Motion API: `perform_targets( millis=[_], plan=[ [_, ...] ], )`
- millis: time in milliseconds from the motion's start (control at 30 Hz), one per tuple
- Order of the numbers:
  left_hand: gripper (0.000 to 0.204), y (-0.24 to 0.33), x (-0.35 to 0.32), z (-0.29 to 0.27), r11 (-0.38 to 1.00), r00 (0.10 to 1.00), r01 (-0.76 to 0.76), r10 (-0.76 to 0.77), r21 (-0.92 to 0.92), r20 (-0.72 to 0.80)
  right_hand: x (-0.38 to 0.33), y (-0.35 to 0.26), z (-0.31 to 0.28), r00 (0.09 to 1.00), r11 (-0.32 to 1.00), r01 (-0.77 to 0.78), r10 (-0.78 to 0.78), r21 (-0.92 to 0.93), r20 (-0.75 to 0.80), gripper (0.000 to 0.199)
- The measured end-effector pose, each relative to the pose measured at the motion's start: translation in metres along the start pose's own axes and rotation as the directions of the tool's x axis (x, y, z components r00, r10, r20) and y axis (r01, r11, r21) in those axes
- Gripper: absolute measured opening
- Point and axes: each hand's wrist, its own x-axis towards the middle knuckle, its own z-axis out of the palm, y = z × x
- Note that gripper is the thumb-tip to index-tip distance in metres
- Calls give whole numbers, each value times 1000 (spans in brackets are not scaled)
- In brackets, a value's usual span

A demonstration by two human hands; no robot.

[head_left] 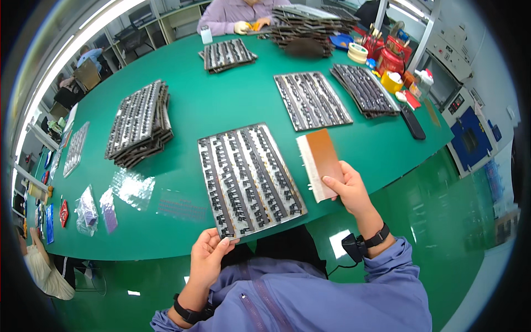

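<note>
In front of me a flat rectangular panel (250,180) with rows of small black parts lies at the table's near edge. My left hand (208,259) grips its lower left corner, thumb on top and fingers beneath. Just right of the panel, my right hand (350,190) is closed on a flat brown board with a pale strip (325,159) along its left side. The board is held tilted above the table edge, apart from the panel. Small points stick out from the pale strip's left edge; what they are I cannot tell.
Green table (182,110). Stacked panels (138,123) stand left; a single panel (312,100) and another stack (365,91) lie beyond my right hand. A black phone-like object (412,122) sits at the right edge. Plastic bags (87,211) lie left. Across the table sits a person (235,14).
</note>
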Motion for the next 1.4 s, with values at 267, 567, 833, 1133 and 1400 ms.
perform_targets(
  millis=[267, 567, 833, 1133, 1400],
  plan=[
    [25, 50, 10, 3, 458, 992, -125, 42, 880, 119, -11, -4, 11, 985, 987, -117, 130, -113, 114, 35],
    [21, 28, 53, 79, 177, 606, -791, 359, 586, 710, -10, -13, 18, 979, 962, -157, 181, -224, 90, 24],
    [28, 9, 75, 76, 93, 503, -855, 387, 510, 773, 5, -19, 25, 982, 914, -54, 121, -403, 144, 23],
    [30, 10, 78, 83, 82, 510, -850, 376, 520, 774, 5, -12, 22, 980, 893, 17, 75, -451, 185, 22],
    [28, 10, 79, 83, 30, 513, -844, 330, 535, 792, 5, -17, 21, 979, 908, -30, 111, -418, 171, 21]
  ],
)
